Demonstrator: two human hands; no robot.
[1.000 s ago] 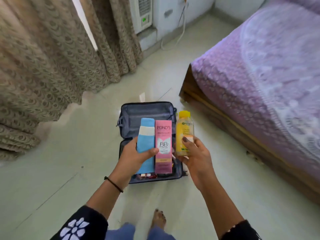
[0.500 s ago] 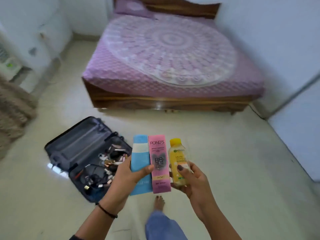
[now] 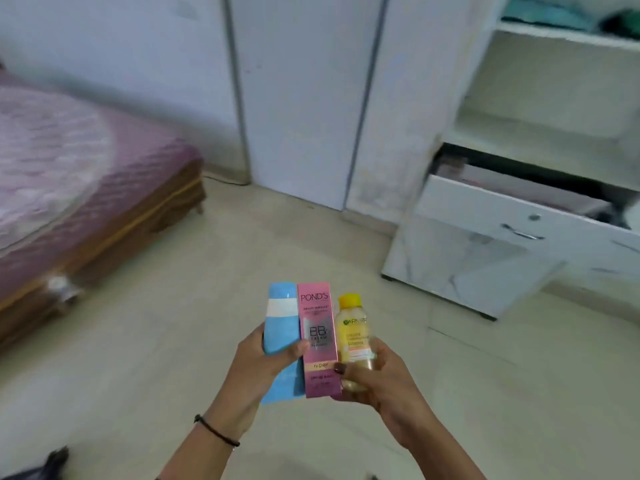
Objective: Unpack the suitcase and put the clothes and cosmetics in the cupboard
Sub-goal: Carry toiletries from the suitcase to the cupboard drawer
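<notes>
Head view, lower centre: our left hand (image 3: pixel 263 362) grips a blue tube (image 3: pixel 281 320) and pink carton (image 3: pixel 317 327), our right hand (image 3: pixel 379 381) a yellow bottle (image 3: pixel 353 336). We judge them light, the carton crushable, the bottle slick; grip mid-body. The cupboard (image 3: pixel 408 116) is upper right.

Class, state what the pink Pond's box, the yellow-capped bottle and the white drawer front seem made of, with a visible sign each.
Pink Pond's box: likely printed card, faintly glossy; sharp straight edges.
Yellow-capped bottle: probably clear plastic; yellowish liquid shows through.
White drawer front: apparently laminated board, smooth; flat, uniform face.
</notes>
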